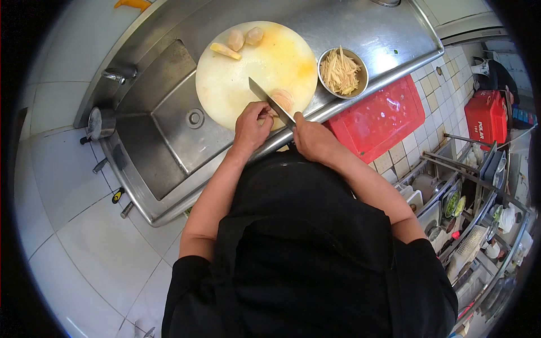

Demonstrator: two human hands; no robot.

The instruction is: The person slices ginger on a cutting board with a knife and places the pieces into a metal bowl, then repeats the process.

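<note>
My right hand [315,139] is closed round the handle of a kitchen knife [271,101], whose broad blade slants up and left over the round white cutting board [225,107]. Left of the blade, my left hand [252,127] has its fingers bent in, pinching a pale piece of what looks like ginger; most of that piece is hidden. Thin pale slices [283,100] lie fanned just right of the blade. At the board's far side sit a yellowish cut chunk [226,51] and two rounded peeled pieces [244,38]. A metal bowl [364,84] beside the board holds pale shreds [340,72].
The board rests across a steel sink [158,152] and its counter [349,28]. A faucet [115,74] and a metal pot [101,123] are at the left. A red lid-like panel [383,115] sits below the counter edge. Loaded racks [451,191] and a red cooler [486,118] stand right.
</note>
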